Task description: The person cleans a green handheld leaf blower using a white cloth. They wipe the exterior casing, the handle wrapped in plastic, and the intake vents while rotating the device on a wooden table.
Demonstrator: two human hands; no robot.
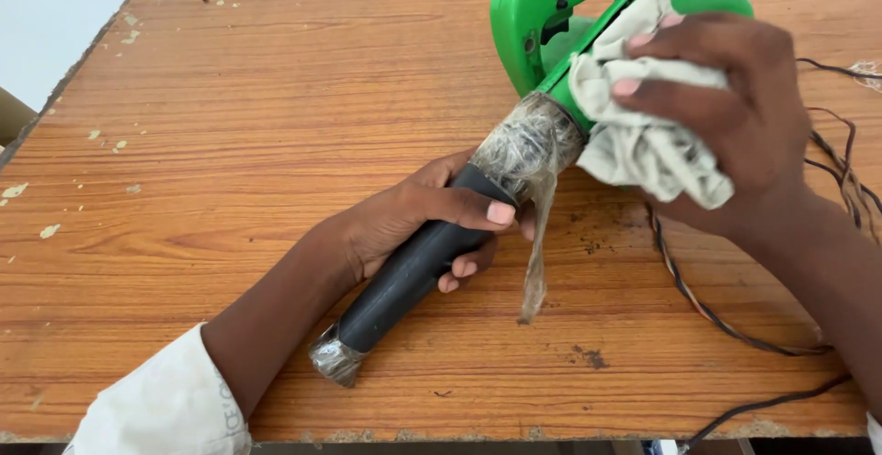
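1 green blower (551, 14), taped black nozzle (413, 267)

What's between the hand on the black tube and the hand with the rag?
In the head view, a clear tape wrap joins the black tube to the green tool, between left hand and right hand.

Left hand (418, 225) holds the black nozzle (413, 267); right hand (726, 111) presses a cloth (643, 143) (crumpled) on the green blower (570, 14).

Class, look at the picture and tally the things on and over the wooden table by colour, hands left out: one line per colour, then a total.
Green: 1, the blower body
Black: 1, the nozzle tube, gripped by the left hand
Off-white: 1, the cloth, pressed on the body by the right hand
Clear: 1, the tape wrap
Dark mixed: 1, the bundle of wires
Total: 5
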